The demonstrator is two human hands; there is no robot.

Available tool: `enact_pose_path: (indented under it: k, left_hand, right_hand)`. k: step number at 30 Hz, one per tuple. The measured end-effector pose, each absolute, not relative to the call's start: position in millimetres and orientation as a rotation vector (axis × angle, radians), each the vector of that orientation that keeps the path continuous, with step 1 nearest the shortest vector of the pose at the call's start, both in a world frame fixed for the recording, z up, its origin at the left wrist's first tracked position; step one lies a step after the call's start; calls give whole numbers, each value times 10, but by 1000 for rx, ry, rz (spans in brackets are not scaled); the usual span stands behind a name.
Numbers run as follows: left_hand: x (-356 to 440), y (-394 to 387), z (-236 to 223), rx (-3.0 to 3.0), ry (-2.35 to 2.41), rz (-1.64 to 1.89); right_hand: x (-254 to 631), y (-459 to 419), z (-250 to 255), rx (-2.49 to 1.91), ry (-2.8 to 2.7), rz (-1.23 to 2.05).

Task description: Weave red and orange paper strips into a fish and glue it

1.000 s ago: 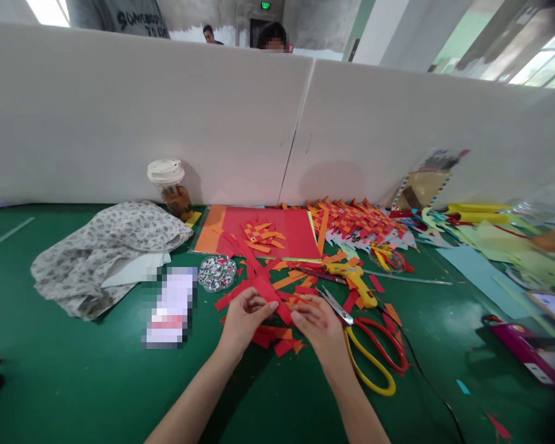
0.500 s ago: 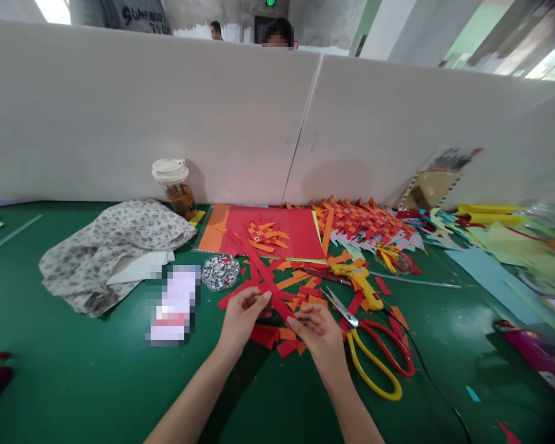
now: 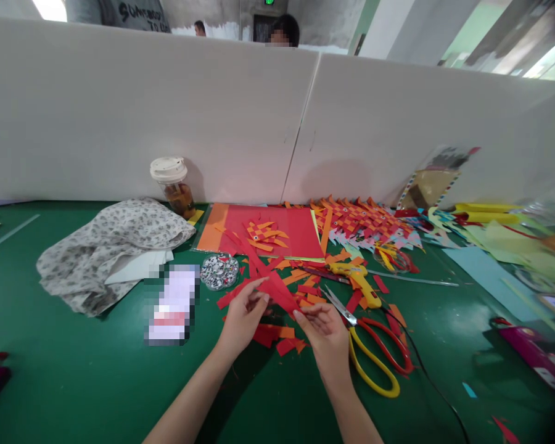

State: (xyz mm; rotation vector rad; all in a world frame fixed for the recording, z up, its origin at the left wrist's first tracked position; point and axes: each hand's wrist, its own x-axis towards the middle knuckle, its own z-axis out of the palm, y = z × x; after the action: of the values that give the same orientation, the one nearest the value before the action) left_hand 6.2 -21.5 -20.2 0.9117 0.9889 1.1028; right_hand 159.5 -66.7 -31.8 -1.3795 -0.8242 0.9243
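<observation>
A red paper strip (image 3: 279,295) slants between my two hands above a heap of red and orange paper scraps (image 3: 272,333). My right hand (image 3: 322,325) pinches its lower end between thumb and fingers. My left hand (image 3: 246,313) is closed at the strip's left side, thumb against the fingers. Scissors (image 3: 367,345) with one red and one yellow handle lie partly open just right of my right hand. Beyond the hands, a woven red and orange paper fish (image 3: 264,236) rests on a sheet pack (image 3: 300,231). A round box of googly eyes (image 3: 219,272) sits left of the scraps.
A yellow glue gun (image 3: 358,282) with a black cord lies right of the scraps. More woven fish (image 3: 365,216) are piled near the white partition (image 3: 166,111). Leftward are a phone (image 3: 173,302), a patterned cloth (image 3: 111,253) and a lidded cup (image 3: 173,188).
The red strip has tilted and turned its broad face more toward me. Both hands keep hold near the same place, with small finger shifts. The camera view has swayed slightly.
</observation>
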Motion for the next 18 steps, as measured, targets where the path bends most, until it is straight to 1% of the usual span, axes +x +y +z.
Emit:
enact_pose_path:
  k: [5, 11, 18]
  left_hand:
    - [46, -208, -205, 956, 968, 1097]
    - [-20, -159, -179, 914, 1054, 1188]
    - [92, -173, -260, 807, 884, 1163]
  right_hand:
    - [1606, -674, -324, -1385, -823, 884]
    - [1624, -669, -339, -1364, -814, 849]
    - [1584, -668, -335, -1333, -871, 933]
